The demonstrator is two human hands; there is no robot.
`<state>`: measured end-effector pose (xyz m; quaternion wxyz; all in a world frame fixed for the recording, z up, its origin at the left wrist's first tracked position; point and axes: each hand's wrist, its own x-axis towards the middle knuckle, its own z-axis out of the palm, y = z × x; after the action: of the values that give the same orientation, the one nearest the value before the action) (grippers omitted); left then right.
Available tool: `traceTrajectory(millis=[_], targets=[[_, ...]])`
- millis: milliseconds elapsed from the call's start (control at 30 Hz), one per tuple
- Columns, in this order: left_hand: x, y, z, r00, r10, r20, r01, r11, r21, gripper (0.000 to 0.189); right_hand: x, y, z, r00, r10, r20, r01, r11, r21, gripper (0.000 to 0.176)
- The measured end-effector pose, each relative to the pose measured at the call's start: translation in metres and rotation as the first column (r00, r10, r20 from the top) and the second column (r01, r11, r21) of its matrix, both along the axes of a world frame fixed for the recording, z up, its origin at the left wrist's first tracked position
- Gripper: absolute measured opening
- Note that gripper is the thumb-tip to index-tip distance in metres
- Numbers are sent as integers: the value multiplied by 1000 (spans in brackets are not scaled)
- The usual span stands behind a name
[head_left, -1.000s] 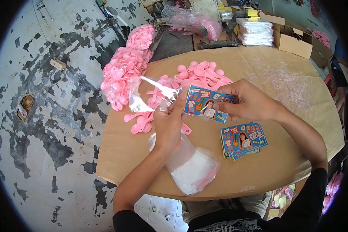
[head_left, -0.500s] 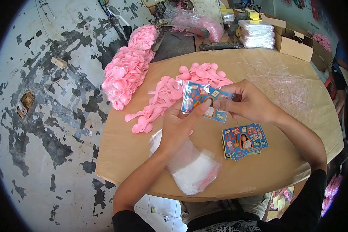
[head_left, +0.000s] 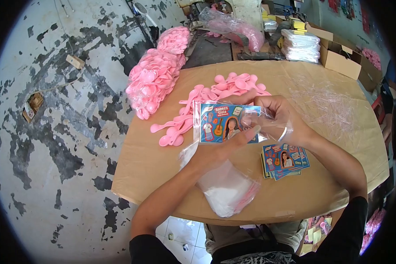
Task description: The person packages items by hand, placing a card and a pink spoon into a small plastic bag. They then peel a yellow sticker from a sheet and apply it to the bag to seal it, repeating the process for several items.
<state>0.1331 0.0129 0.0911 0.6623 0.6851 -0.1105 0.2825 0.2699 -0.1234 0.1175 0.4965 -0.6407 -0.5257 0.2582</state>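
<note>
A blue printed card with a guitar and a person drawn on it sits inside a clear plastic bag. My left hand grips it from below, thumb across the front. At the right end, my right hand has its fingers closed at the bag's mouth, with clear film over the fingertips. Below it lies a stack of similar cards. A pile of clear plastic bags is under my left forearm. Pink plastic spoons are heaped behind my hands.
Large clear sacks of pink spoons stand at the table's left back. Thin clear strips lie scattered on the brown-covered table. At the back right are stacked plastic packs and a cardboard box. Another person's arm shows at the right edge.
The card has gone further into view, now lying level and facing me in the bag. My right hand has moved to the bag's right end. The whole view has shifted slightly.
</note>
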Motion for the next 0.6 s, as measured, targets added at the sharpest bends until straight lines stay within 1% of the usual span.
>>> traceTrajectory(millis=[33, 67, 100, 167, 200, 233, 267, 300, 333, 400, 500, 600], targets=[[-1, 5, -1, 998, -19, 67, 17, 999, 30, 50, 0, 4, -4, 997, 61, -44, -58, 996, 60, 26], [-2, 18, -6, 993, 9, 115, 3, 995, -104, 48, -2, 8, -6, 988, 124, -88, -113, 986, 121, 25], [-5, 36, -8, 986, 42, 159, -3, 972, -235, 47, -2, 13, -2, 985, 152, -87, -147, 987, 68, 23], [-12, 59, 7, 971, 80, 227, 2, 941, -338, 45, 2, 23, 10, 976, 198, -92, -202, 979, -39, 18], [-16, 65, 25, 963, 83, 256, 1, 950, -313, 43, 4, 31, 2, 943, 264, 203, -251, 964, -88, 16], [-17, 69, 35, 954, 86, 289, 0, 959, -284, 42, 6, 46, -11, 818, 319, 479, -285, 948, -145, 16], [-16, 73, 35, 956, 120, 268, -44, 961, -273, 42, 7, 55, -17, 610, 353, 709, -299, 932, -207, 18], [-13, 78, 32, 957, 155, 246, -88, 961, -262, 42, 0, 57, -15, 490, 387, 781, -257, 920, -295, 24], [-12, 80, 29, 956, 188, 223, -131, 960, -249, 42, -3, 61, -20, 486, 406, 773, -296, 910, -292, 23], [-9, 78, 25, 964, 188, 188, -134, 954, -269, 41, -5, 74, -31, 480, 437, 761, -367, 888, -278, 23], [-8, 74, 23, 965, 180, 189, -128, 958, -258, 41, -4, 73, -28, 469, 471, 747, -251, 882, -398, 23], [-6, 72, 22, 970, 156, 187, -114, 970, -215, 40, -7, 71, -34, 496, 400, 771, -171, 915, -365, 25]])
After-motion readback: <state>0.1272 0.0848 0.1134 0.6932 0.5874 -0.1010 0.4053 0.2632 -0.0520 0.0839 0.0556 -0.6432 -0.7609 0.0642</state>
